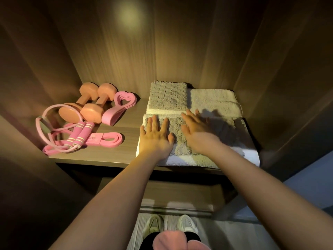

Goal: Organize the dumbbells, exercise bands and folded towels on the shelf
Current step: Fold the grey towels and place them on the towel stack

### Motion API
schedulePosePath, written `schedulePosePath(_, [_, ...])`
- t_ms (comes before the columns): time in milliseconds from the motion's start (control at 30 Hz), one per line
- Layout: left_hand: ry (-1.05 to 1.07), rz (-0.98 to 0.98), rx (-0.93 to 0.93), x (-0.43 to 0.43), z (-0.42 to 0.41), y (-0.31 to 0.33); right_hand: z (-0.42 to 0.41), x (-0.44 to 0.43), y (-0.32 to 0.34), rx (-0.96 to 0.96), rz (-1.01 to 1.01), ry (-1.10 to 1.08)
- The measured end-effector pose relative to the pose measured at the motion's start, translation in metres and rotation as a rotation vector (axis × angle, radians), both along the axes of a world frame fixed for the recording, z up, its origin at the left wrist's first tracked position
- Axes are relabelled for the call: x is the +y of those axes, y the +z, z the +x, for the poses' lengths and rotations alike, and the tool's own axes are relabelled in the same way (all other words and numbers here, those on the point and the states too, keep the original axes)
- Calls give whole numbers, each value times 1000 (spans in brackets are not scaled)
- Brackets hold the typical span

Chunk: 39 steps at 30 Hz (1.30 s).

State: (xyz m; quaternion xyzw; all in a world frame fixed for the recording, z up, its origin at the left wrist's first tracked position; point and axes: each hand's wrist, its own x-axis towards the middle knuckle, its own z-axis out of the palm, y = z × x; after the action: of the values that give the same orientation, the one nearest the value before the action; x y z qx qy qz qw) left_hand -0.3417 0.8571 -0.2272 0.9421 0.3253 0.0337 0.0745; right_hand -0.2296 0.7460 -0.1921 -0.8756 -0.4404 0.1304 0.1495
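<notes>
Brown wooden shelf [129, 136]. Front right edge: grey folded terry towel [180, 147]; left hand [156, 137] and right hand [198, 131] lie flat on it, fingers straight, apart. Rear left: two salmon dumbbells [90, 103]. Front left: pink flat exercise bands [108, 141]. Bare strip mid-shelf. Towel's right end shadowed.

Shelf [126, 127], left half, far: two dumbbells [98, 105] side by side, looped band [118, 109] just right of them. Left half, near: jump rope [79, 133] lying over flat band [106, 139]. Right half, far: left towel [167, 96] and right towel [212, 100], touching. Right half, near: front towel [178, 129], with left hand [155, 137] and right hand [198, 130] flat on top.
</notes>
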Motion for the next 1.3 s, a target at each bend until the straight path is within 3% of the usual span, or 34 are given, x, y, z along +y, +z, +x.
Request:
schedulePosePath(167, [-6,2,-23,1,0,-2,0,-8,-25,-127,-133,-2])
schedulePosePath(633, [1,25,-21,-1,-1,-1,34,-58,-29,-90,-206,-203])
schedulePosePath(800, [96,12,-22,-4,-3,-1,51,-84,-30,-71,-251,-317])
schedulePosePath(1000, [171,107,100,-12,4,12,54,-90,-29,-45,-254,-355])
schedulePosePath(1133, [0,290,25,-33,23,22,55,-88,-29,-57,-246,-357])
schedulePosePath(1300, [-308,102,41,-69,52,11,53,-86,-27,-84,-226,-373])
